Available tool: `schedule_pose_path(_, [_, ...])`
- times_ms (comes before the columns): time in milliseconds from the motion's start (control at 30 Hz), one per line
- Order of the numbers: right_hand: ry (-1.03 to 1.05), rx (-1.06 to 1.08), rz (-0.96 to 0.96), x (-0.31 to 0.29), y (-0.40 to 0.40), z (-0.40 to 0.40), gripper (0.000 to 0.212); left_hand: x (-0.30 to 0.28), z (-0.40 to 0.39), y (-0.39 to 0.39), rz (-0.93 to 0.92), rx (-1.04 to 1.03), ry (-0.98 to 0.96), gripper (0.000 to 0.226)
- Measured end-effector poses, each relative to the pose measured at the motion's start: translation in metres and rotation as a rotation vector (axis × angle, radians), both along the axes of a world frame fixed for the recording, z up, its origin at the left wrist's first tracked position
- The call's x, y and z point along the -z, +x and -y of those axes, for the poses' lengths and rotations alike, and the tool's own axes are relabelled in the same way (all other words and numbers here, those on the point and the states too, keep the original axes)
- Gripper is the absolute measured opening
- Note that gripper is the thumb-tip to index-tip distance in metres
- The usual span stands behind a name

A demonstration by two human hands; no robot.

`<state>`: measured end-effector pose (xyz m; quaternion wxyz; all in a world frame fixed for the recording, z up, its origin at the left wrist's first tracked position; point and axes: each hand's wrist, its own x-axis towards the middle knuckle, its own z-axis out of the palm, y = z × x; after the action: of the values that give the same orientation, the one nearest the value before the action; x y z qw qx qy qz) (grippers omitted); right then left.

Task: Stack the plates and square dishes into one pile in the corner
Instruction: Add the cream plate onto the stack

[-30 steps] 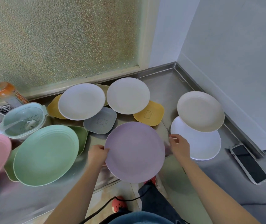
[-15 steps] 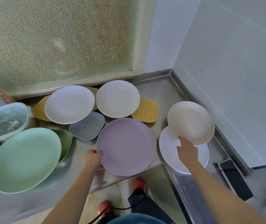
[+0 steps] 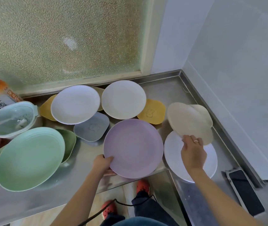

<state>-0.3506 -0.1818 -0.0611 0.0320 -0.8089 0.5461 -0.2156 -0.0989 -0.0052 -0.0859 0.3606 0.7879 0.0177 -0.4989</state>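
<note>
Head view: a person stands at a steel worktop [image 3: 84, 180] strewn with plates and square dishes, the stacking barely begun. At lower centre the left hand [image 3: 102, 164] has its fingers closed on the near-left rim of a lilac plate [image 3: 133, 148], lying flat and unmoved. At centre right the right hand [image 3: 193, 152] pinches the near edge of a beige plate [image 3: 187, 122], tilted with its far rim raised toward the corner, over a white plate [image 3: 174, 154]. Two pale plates, yellow and grey square dishes [image 3: 91, 127] and green plates [image 3: 29, 158] at the left remain scattered; no single pile exists yet.
</note>
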Motion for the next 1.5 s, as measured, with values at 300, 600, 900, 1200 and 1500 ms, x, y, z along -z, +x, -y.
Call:
schedule_pose_path(300, [-0.151, -0.668, -0.097, 0.021, 0.046, -0.091, 0.036, -0.009, -0.005, 0.007, 0.025, 0.051, -0.027, 0.021])
schedule_pose_path(600, [0.301, -0.719, -0.235, 0.029, 0.044, -0.109, 0.023, -0.009, -0.010, 0.014, 0.171, 0.077, -0.073, 0.030])
schedule_pose_path(900, [0.525, -0.481, -0.345, 0.017, 0.059, -0.077, 0.052, -0.016, -0.003, 0.009, 0.540, 0.401, -0.106, 0.043])
schedule_pose_path(1200, [0.461, -0.502, -0.553, 0.043, 0.058, -0.071, 0.061, -0.022, -0.002, 0.011, 0.345, 0.125, -0.164, 0.050])
schedule_pose_path(1500, [0.376, -0.523, -0.587, 0.042, 0.062, -0.065, 0.065, -0.014, -0.015, 0.006, 0.056, -0.167, -0.302, 0.037])
